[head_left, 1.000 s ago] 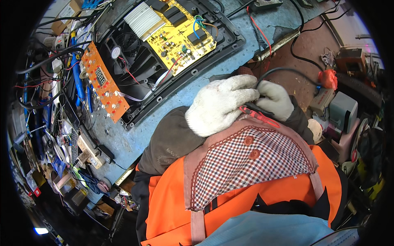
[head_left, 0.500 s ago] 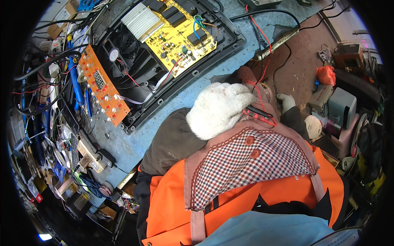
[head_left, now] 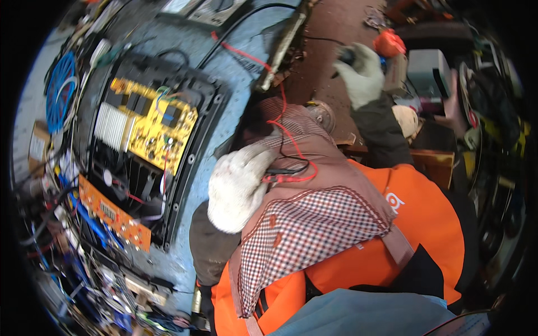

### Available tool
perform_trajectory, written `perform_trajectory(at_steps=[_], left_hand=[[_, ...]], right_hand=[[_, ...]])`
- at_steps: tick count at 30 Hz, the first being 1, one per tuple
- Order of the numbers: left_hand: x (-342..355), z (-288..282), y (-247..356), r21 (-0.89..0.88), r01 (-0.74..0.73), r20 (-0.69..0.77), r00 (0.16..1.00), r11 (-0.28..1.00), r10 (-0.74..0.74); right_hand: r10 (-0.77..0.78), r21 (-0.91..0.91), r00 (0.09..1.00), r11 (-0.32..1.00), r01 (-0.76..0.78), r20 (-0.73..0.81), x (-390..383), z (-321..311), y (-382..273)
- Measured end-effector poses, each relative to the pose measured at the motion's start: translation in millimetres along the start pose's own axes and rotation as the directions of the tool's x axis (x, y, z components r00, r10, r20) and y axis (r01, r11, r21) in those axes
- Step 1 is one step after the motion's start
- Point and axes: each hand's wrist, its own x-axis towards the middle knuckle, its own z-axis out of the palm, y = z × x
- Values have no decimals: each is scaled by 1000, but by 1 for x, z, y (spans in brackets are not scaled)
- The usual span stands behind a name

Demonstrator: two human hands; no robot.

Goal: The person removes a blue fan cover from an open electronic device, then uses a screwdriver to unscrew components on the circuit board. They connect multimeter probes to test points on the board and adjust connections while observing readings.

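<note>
My left hand point(head_left: 238, 187), in a white knitted glove, rests over the apron on my lap. It is closed on a pair of test probes point(head_left: 280, 176), one red and one black, whose tips are hidden by the glove. My right hand point(head_left: 363, 75), gloved too, is raised over the floor at the right. Its fingers curl around a small black piece point(head_left: 346, 56) that looks like a plug, blurred, with a black cord near it. On the blue bench lies an opened induction cooker point(head_left: 193, 157) with a yellow circuit board point(head_left: 159, 131) and an orange display board point(head_left: 112, 213).
A grey meter point(head_left: 216, 12) sits at the bench's far edge, and the red lead point(head_left: 246, 55) trails from there to my lap. Tangled cables and tools point(head_left: 84, 269) crowd the left. A grey box point(head_left: 428, 70) and an orange-red bag point(head_left: 388, 43) stand at the right.
My view has swung right, so the bench appears farther left. My right hand has come up and forward from beside my lap, now with the black piece. My left hand still holds the probes.
</note>
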Motion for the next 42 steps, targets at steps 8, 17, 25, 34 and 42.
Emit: perform_trajectory(at_steps=[8,17,25,34,42], left_hand=[[-2,2,-1,-22,52,43,998,998,-51],[-10,8,-13,-7,38,43,998,999,-38],[-8,9,-11,-15,13,34,999,1000,-12],[7,-1,10,33,21,39,999,999,-22],[-9,13,-9,-126,57,-183,980,990,-80]], right_hand=[[233,157,963,955,-252,133,-21,72,12],[306,64,946,947,-313,108,-12,88,8],[374,37,918,924,-382,135,-10,88,-5],[133,149,979,976,-156,153,4,97,2],[-145,203,972,973,106,185,2,108,-55]])
